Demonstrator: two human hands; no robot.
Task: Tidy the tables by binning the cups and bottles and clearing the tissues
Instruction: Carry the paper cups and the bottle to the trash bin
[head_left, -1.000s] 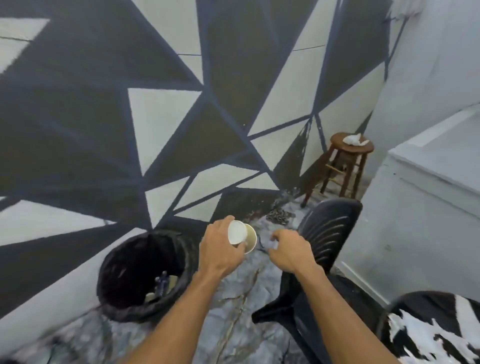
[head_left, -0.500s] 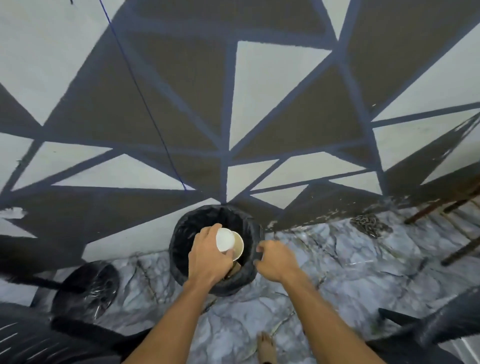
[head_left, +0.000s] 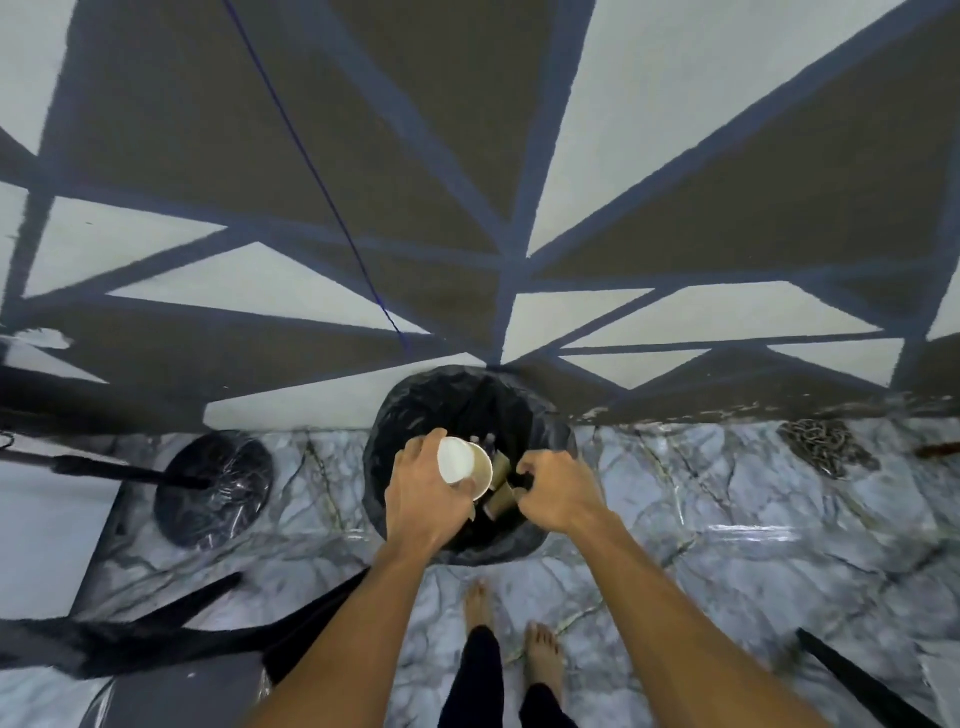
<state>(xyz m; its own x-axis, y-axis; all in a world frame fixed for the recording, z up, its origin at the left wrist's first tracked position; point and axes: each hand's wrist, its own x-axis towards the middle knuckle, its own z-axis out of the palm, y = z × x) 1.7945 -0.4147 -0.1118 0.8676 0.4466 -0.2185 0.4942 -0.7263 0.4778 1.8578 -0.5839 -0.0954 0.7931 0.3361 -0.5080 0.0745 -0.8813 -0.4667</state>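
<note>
My left hand (head_left: 423, 493) grips white paper cups (head_left: 464, 464), one tucked inside another, tipped on their side right over the mouth of a black-lined bin (head_left: 400, 415). My right hand (head_left: 558, 493) is closed beside them, over the bin's right rim; whether it holds anything cannot be made out. Inside the bin lie brown cups (head_left: 501, 499) and a dark bottle top (head_left: 488, 441). The bin stands on the marble floor against the patterned wall.
A round black stand base (head_left: 215, 488) with a pole sits left of the bin. Black chair parts (head_left: 130, 639) lie at lower left, another dark leg (head_left: 857, 680) at lower right. A chain pile (head_left: 821, 447) lies by the wall. My bare feet (head_left: 519, 639) stand just before the bin.
I have turned left and walked up to the bin; it went from lower left to directly under my hands. The cups stay in my left hand, now over the opening.
</note>
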